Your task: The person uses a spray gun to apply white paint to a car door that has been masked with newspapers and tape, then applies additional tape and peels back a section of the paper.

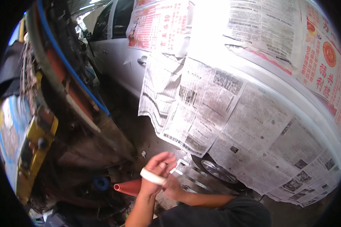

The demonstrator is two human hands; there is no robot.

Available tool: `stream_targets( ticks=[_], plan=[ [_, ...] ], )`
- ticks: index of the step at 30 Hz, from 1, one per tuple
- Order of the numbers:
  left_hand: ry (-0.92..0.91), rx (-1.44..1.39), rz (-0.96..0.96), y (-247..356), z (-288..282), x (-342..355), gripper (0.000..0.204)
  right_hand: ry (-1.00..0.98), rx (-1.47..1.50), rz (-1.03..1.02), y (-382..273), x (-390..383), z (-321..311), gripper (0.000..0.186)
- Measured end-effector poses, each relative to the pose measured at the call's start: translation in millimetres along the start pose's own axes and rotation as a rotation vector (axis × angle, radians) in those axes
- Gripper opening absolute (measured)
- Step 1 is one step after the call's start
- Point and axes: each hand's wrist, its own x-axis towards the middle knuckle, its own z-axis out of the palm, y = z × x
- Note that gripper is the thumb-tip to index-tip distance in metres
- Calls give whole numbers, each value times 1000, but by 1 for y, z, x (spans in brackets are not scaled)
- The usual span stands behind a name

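Note:
My left hand (159,166) is raised at the lower middle, fingers loosely bent and apart, with a cream tape roll (151,176) looped around it. My right hand (172,189) is just beside my left wrist, closed on the roll's lower right edge; its fingertips are partly hidden. Beyond my hands, newspaper sheets (201,109) cover the side of a silver car (117,64), with more printed paper (261,22) on its upper parts. The lower sheets hang over part of a wheel (218,172).
At the left stands dark, cluttered equipment with a blue hose (72,66), rusty parts and a yellow bar (41,143). An orange cone (129,186) lies on its side behind my left forearm, with a blue ring (101,182) to its left.

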Motion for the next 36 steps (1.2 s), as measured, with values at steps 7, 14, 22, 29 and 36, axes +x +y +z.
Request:
stream_targets(
  ticks=[7,14,22,29,36],
  plan=[
    [-145,747,246,-33,-16,59,34,-47,32,-37,-129,65,-135,94],
    [-553,736,-249,-56,-14,140,39,-117,471,292,-117,28,-174,102],
    [-697,509,-573,-94,-12,231,51,926,-1311,-422,-124,28,-133,45],
    [-1201,617,-598,-71,-3,306,43,1130,-1496,-156,-102,107,-63,28],
    [-1650,573,-153,-67,-1,341,38,1310,-1233,-175,-99,138,-11,21]
  ],
)
